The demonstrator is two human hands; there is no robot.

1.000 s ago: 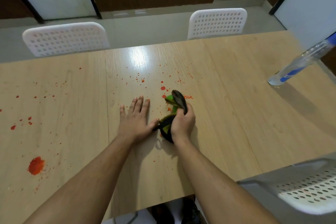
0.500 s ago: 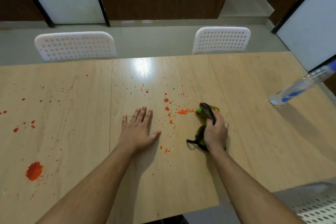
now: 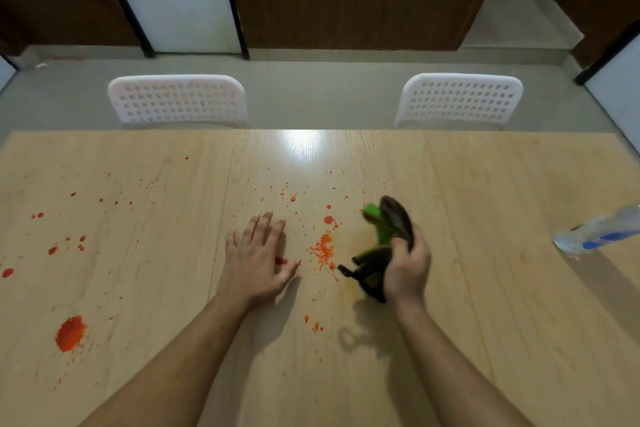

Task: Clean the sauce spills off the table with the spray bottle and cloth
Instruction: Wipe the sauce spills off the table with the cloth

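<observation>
One hand point(image 3: 406, 274) gripping cloth point(image 3: 384, 246), mid-table point(image 3: 485, 288)

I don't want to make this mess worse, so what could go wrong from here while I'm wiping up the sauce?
Your left hand lies flat among the red drops, with one by the thumb, so it could smear sauce as it shifts. The cloth in your right hand is bunched, so a pass may drag the orange patch rather than lift it. The spray bottle stands at the right edge, where an elbow might tip it.
</observation>
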